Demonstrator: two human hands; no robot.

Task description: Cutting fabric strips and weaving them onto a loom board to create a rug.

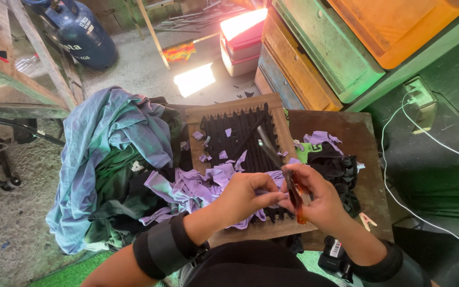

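Note:
My right hand (322, 202) grips the amber-brown handles of a pair of scissors (295, 197), whose long blades point away from me over a wooden board (229, 106). My left hand (243, 195) is curled around a strip of purple cloth (195, 188), with its fingertips meeting the scissors' handles. The board carries black strips of fabric and small purple scraps. Both hands hover over the board's near edge. I wear black bands on both wrists.
A heap of blue, green and dark clothes (115, 143) lies left of the board. Black cloth (338, 170) and purple scraps sit on the brown table (365, 138) to the right, with a clothes peg (367, 220). A blue gas cylinder (83, 34), stacked crates (314, 53) and a socket with white cable (419, 94) lie beyond.

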